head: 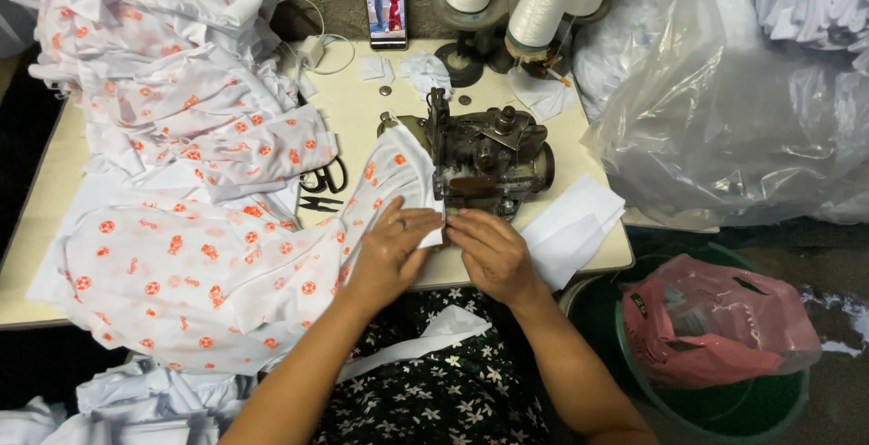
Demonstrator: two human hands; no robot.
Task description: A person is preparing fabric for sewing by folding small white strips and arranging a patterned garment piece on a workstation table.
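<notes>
A: Where are the hands, going by the sewing machine (484, 157)?

B: Both just in front of it. The left hand (389, 250) lies flat, fingers spread, pressing the cloth (272, 255) onto the worktop (362, 110). The right hand (489, 250) has its fingers drawn together on the cloth's edge, right at the machine's front

A: And the cloth?

B: White with orange dots; it runs from the machine's left side down past the worktop's near edge. A pile (172, 65) of the same cloth sits left of the machine, and scissors (324, 178) lie between pile and machine

A: Behind the machine?

B: Three thread cones (543, 1) and a phone (385, 1) propped upright. To the machine's right, a clear bag (742, 128); lower right, a green bin (724, 409) holding a pink bag (715, 318)
</notes>
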